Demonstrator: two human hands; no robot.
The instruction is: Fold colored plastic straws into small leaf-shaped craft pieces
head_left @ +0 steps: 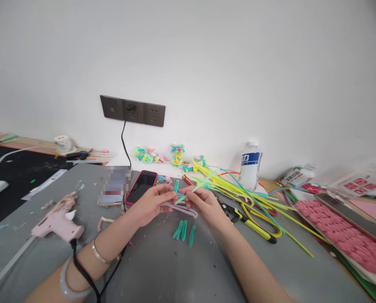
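Note:
My left hand (pixel 158 202) pinches a short teal pipe cleaner piece (pixel 176 186) that points upward from the fingertips. Close beside it, my right hand (pixel 203 204) is closed on a pale green pipe cleaner (pixel 205 182), whose far end slants up to the right. The fingertips of both hands nearly meet, so where the two pieces touch is hidden. Below the hands, a lilac pipe cleaner (pixel 188 211) lies in a bent loop. Nearer to me on the grey mat (pixel 162 269) are folded teal pipe cleaner pieces (pixel 184 230).
At left lies a pink glue gun (pixel 60 223) with a black cord. Two phones, one a black-screened phone (pixel 142 186), lie behind my left hand. Yellow pipe cleaners (pixel 238 191), yellow-handled pliers (pixel 254 227) and a white bottle (pixel 250 166) are at right. Small pipe cleaner figures (pixel 178 155) stand by the wall.

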